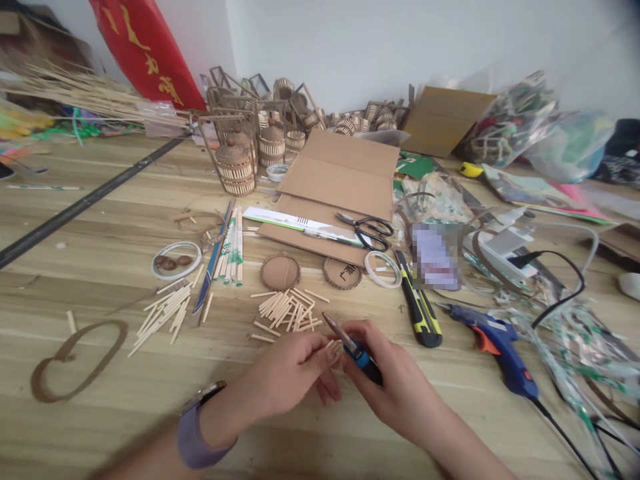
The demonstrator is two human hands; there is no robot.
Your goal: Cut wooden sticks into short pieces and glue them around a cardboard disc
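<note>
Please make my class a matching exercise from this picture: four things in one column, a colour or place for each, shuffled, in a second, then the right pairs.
Things
1. Glue gun
2. Pointed tool
3. Watch strap
4. Scissors

Colours and places
A. Lavender
B. Black-handled
C. Blue with an orange trigger
D. Held in the right hand

Right pairs: 1-C, 2-D, 3-A, 4-B

At the far left you can see gold Chinese characters running down a red banner (145,57); one looks like 力, the others are unclear. Ahead of you, the right-hand cardboard disc (336,276) bears black Chinese print, seemingly beginning 广. You cannot read the green print on the wrapped sticks (231,250) left of centre.
</note>
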